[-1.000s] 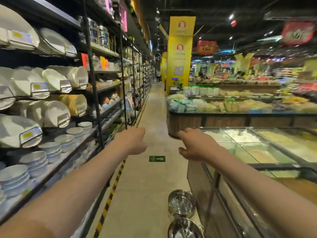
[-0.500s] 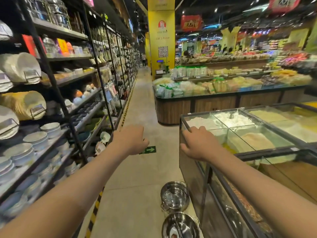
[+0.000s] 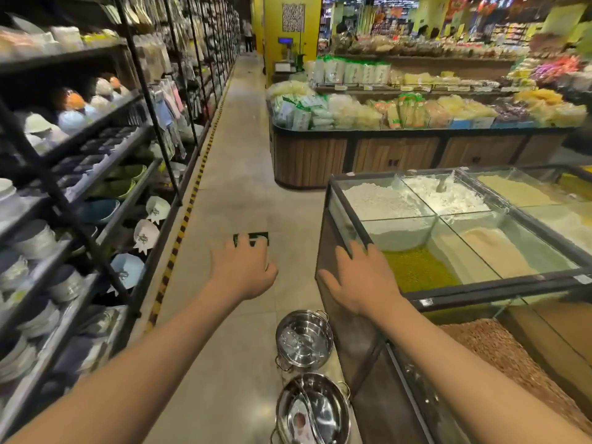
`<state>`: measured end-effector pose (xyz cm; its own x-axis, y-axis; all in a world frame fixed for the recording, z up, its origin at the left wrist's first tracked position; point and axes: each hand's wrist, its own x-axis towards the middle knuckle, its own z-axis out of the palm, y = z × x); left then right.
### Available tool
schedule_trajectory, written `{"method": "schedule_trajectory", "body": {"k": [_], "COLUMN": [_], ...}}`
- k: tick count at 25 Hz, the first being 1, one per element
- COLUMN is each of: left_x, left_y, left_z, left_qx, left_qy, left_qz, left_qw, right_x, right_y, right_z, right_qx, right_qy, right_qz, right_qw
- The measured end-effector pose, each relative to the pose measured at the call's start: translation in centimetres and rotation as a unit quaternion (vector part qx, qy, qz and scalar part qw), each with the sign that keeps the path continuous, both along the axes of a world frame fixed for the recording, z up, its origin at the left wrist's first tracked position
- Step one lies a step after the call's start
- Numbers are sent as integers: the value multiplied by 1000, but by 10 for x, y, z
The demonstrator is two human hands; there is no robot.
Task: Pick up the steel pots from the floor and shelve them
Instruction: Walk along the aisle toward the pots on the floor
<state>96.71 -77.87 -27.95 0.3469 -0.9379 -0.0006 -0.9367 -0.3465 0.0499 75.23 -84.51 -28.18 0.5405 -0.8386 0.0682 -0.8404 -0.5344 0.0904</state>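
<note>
Two shiny steel pots stand on the aisle floor beside a glass bin counter. The farther pot (image 3: pixel 303 339) is deep, with side handles. The nearer pot (image 3: pixel 313 410) at the bottom edge is wider and has a label inside. My left hand (image 3: pixel 243 269) hovers above the floor, fingers spread and holding nothing, beyond and left of the pots. My right hand (image 3: pixel 360 278) is stretched out with straight fingers in front of the counter's corner, also holding nothing. A black metal shelf rack (image 3: pixel 105 225) on the left carries bowls and crockery.
The glass-topped bin counter (image 3: pixel 455 290) with flour and grains lines the right side. A wooden produce island (image 3: pixel 378 155) stands farther ahead. A yellow-black hazard strip (image 3: pixel 179 238) runs along the rack's foot. The tiled aisle (image 3: pixel 243 161) stretches ahead; a person stands far down it.
The view has tilted down and moved forward, so the pots sit higher in frame. Both hands have dropped lower and their fingers have uncurled and spread.
</note>
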Motion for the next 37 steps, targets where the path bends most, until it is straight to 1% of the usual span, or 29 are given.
{"method": "schedule_trajectory", "body": {"k": [2, 4, 7, 9, 11, 13, 17, 18, 20, 21, 22, 25, 26, 27, 29, 31, 32, 33, 35, 36, 37], "left_x": [11, 19, 24, 17, 6, -13, -41, -48, -62, -66, -68, -76, -75, -72, -61, -46, -40, -32, -21, -20, -20], "left_y": [-32, -59, -82, -86, -74, -52, -3, 8, 23, 29, 35, 48, 54, 60, 73, 85, 91, 94, 99, 101, 102], "left_z": [-44, -93, -183, -273, -381, -498, -701, -750, -832, -867, -898, -949, -956, -959, -952, -942, -938, -936, -936, -938, -942], "left_qx": [6, 14, 19, 46, 97, 142, 213, 222, 240, 247, 254, 287, 309, 326, 362, 392, 403, 413, 417, 410, 399], "left_qy": [7, 16, 26, 40, 61, 88, 111, 114, 118, 115, 106, 98, 97, 92, 83, 81, 81, 83, 100, 110, 121], "left_qz": [-7, -10, -16, -16, -16, -14, -22, -26, -25, -16, -4, 41, 47, 41, 23, 29, 35, 37, 43, 51, 61], "left_qw": [1000, 1000, 999, 998, 993, 986, 970, 968, 963, 962, 961, 952, 945, 940, 928, 916, 911, 906, 902, 904, 907], "right_x": [22, 39, 53, 49, 34, 7, -39, -47, -60, -65, -68, -83, -87, -87, -84, -80, -80, -80, -85, -88, -90], "right_y": [-29, -53, -71, -72, -59, -38, 15, 23, 31, 33, 35, 57, 70, 80, 103, 124, 133, 136, 121, 107, 93], "right_z": [-35, -84, -182, -273, -373, -483, -681, -726, -811, -847, -877, -929, -936, -937, -932, -923, -919, -915, -919, -926, -933], "right_qx": [14, 35, 78, 108, 171, 227, 295, 309, 302, 299, 300, 286, 303, 328, 391, 450, 462, 443, 354, 313, 289], "right_qy": [-2, -9, -19, 7, 7, 17, 45, 65, 118, 137, 136, 121, 131, 143, 135, 122, 116, 100, 72, 72, 80], "right_qz": [-20, -23, -21, -24, -41, -61, -116, -112, -68, -73, -94, -137, -144, -150, -154, -128, -119, -118, -141, -158, -177], "right_qw": [1000, 999, 997, 994, 984, 972, 947, 942, 943, 941, 940, 941, 933, 922, 897, 875, 871, 883, 922, 934, 937]}}
